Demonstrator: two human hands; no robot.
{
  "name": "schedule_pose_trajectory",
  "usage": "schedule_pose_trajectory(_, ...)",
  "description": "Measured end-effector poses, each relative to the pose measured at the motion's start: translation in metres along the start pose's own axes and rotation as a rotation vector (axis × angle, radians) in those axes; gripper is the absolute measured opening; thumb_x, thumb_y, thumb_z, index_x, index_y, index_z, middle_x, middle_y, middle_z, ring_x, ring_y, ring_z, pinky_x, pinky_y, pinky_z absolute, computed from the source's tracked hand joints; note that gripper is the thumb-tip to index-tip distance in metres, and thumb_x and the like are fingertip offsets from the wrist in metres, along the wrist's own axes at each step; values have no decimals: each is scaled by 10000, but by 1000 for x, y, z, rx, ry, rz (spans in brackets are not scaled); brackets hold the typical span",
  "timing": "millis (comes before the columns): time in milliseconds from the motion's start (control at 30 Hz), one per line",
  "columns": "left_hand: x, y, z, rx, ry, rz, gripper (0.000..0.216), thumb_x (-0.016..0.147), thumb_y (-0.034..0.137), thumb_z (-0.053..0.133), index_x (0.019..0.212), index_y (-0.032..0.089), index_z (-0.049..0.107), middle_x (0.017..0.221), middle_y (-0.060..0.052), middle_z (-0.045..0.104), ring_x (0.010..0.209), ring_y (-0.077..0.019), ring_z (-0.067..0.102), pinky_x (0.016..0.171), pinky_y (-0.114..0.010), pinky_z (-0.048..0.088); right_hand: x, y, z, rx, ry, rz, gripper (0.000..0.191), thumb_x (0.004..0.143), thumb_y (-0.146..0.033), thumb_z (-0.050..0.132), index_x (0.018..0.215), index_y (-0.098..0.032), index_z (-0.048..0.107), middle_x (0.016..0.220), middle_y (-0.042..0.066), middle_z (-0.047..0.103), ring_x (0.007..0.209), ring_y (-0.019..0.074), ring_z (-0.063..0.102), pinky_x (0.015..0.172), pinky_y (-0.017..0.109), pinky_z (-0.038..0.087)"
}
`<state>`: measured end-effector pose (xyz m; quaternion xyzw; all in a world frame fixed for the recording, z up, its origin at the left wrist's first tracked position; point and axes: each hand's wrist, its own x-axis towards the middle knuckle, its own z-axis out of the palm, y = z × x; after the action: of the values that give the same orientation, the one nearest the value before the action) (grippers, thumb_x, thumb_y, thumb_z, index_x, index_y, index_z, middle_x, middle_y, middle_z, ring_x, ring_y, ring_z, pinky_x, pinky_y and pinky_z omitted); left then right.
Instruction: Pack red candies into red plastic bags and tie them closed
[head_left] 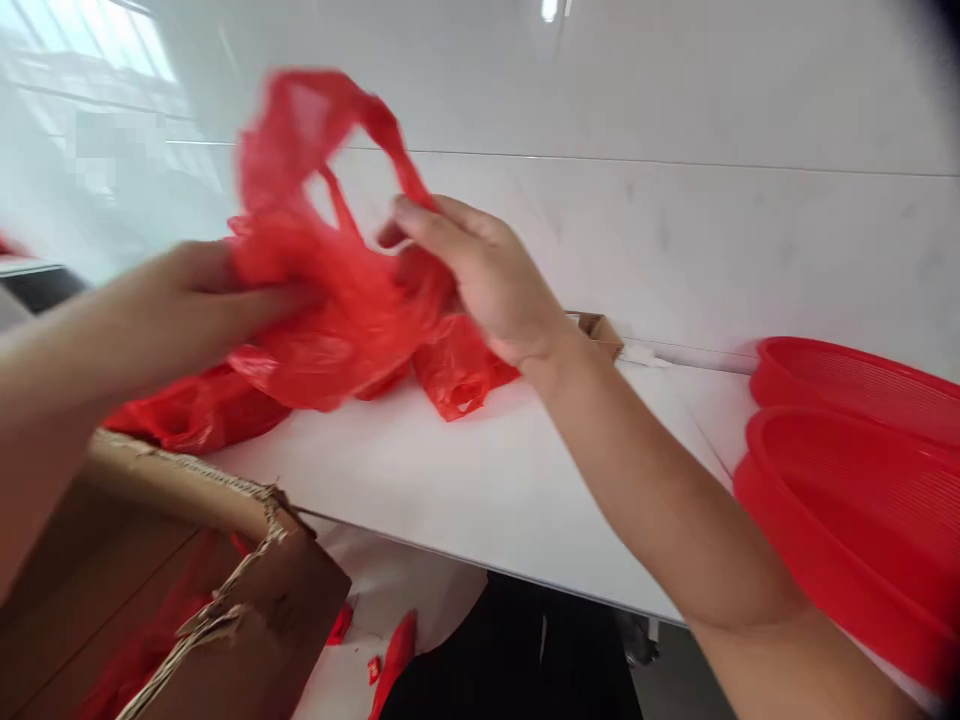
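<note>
A thin red plastic bag (pixel 352 310) hangs between my two hands above the white table, its loop handles blurred and raised. My right hand (pixel 480 260) pinches the bag near a handle, thumb and fingers closed on the film. On the left, my left hand (pixel 217 290) grips the bag's side, with its fingertips partly hidden by the plastic. Behind and below lie more red plastic bags: one bunched bag (pixel 469 375) under my right wrist and a heap of bags (pixel 202 410) beneath my left arm.
An open cardboard box (pixel 300 590) with ragged edges stands at the lower left, red plastic inside. Two red plastic baskets (pixel 780 500) sit on the white table (pixel 450 480) at right. A small cardboard box (pixel 600 335) rests by the tiled wall (pixel 675 230). Red scraps lie on the floor.
</note>
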<state>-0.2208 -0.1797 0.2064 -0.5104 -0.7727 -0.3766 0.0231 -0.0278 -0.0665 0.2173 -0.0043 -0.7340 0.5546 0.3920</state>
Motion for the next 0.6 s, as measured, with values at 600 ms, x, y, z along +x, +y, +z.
schedule_pose_trajectory(600, 19, 86, 176, -833, -435, 25, 211, 761, 297, 591, 931, 205, 674, 961, -7, 705, 953, -197, 645, 840, -316, 531, -132, -29, -197, -406, 611, 374, 167, 770, -222, 590, 612, -189, 551, 638, 0, 566, 575, 99, 526, 549, 229, 445)
